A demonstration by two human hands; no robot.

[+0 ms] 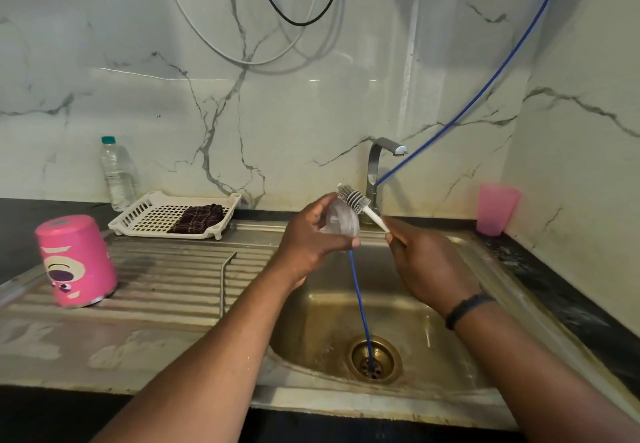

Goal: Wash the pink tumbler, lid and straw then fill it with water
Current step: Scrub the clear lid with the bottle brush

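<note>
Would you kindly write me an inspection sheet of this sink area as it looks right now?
Surface: steel drainboard, wet; sink with drain.
Job's things: pink tumbler upside down on drainboard; metal straw lying beside it; clear lid held over sink.
Clutter: water bottle, white rack holding dark cloth, pink cup.
Grippers: left hand grips lid; right hand holds brush against it.
Cables: blue hose into drain; white and black cables on wall.
Surroundings: marble wall, tap.

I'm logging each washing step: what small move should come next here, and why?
Probably draw the brush across the clear lid: the left hand holds the lid over the sink, and the right hand has the bristles at its top edge.
</note>
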